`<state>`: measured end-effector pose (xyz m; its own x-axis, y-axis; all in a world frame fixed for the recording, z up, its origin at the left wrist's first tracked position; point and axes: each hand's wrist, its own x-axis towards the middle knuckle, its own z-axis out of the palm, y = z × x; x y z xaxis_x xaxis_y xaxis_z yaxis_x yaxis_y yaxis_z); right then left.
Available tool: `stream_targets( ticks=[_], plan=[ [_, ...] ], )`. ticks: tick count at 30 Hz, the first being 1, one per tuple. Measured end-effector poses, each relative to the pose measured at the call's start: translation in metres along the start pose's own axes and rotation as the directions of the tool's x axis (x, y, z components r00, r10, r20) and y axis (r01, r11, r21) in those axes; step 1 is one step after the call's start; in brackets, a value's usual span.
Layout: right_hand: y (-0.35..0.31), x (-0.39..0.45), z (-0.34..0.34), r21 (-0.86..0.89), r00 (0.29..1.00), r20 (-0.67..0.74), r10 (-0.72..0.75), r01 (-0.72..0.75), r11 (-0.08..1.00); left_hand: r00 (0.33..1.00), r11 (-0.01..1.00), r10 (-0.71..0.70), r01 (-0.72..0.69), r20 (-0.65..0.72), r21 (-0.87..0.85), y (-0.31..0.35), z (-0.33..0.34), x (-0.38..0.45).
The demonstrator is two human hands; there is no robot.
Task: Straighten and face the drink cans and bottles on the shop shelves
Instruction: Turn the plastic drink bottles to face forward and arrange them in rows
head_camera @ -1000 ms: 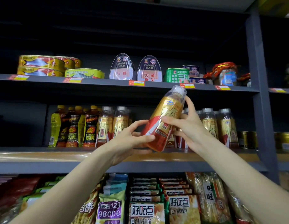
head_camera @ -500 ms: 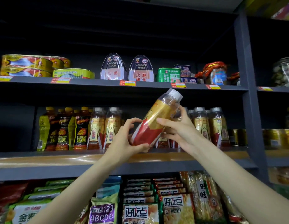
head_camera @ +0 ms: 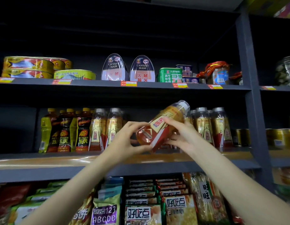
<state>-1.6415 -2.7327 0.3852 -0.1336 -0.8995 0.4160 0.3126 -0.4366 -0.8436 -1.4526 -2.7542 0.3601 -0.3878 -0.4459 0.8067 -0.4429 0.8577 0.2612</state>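
Left hand (head_camera: 124, 140) curled round the base of a gold-and-red drink bottle (head_camera: 158, 127); right hand (head_camera: 181, 135) clasped round its label and far side. Held between both at frame centre, tilted steeply, white cap toward upper right, base toward lower left, clear of the middle shelf (head_camera: 43, 161) and just in front of the gap in the row.

Likely risks from here:

- Slipping: smooth plastic sleeve, grip by fingertips on a tilted body; a loosened hold while turning could drop it onto the shelf edge or the snack packets (head_camera: 141, 213) at lower centre.
- Knocking neighbours: matching gold bottles (head_camera: 204, 127) just right of the right hand, two more (head_camera: 105, 129) left of centre; a wide swing while uprighting could topple one and start a chain along the row.
- Cap striking the underside of the upper shelf (head_camera: 108, 86) if raised while straightened.
- Label set facing sideways, leaving the facing undone.

Hi-Tiger bottles (head_camera: 64, 129) at left stand well apart, probably safe.
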Motion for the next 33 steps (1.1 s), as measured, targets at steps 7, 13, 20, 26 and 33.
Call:
stream_targets(
  ticks=[7, 13, 20, 26, 33],
  plan=[
    [-0.013, 0.002, -0.007, 0.000, 0.990, -0.049, 0.130, -0.131, 0.991, 0.998, 0.984, -0.025, 0.035, -0.063, 0.172, -0.016, -0.011, 0.007],
    [-0.010, 0.003, -0.011, -0.280, 0.976, 0.028, -0.217, 0.216, 0.935, 0.998, 0.978, -0.015, 0.028, -0.063, 0.208, -0.015, -0.005, 0.009],
    [-0.004, 0.009, -0.012, -0.536, 0.830, 0.101, -0.548, 0.510, 0.673, 0.997, 0.967, -0.041, 0.055, -0.061, 0.249, -0.024, 0.000, 0.012],
    [-0.002, 0.027, -0.019, -0.775, 0.864, 0.251, -0.437, 0.450, 0.445, 0.996, 0.938, -0.087, 0.080, 0.006, 0.336, -0.037, 0.008, 0.014],
    [0.010, 0.060, -0.035, -0.812, 0.963, 0.127, -0.236, 0.238, 0.533, 0.996, 0.913, -0.085, 0.087, -0.022, 0.399, -0.067, 0.003, 0.033]
  ],
)
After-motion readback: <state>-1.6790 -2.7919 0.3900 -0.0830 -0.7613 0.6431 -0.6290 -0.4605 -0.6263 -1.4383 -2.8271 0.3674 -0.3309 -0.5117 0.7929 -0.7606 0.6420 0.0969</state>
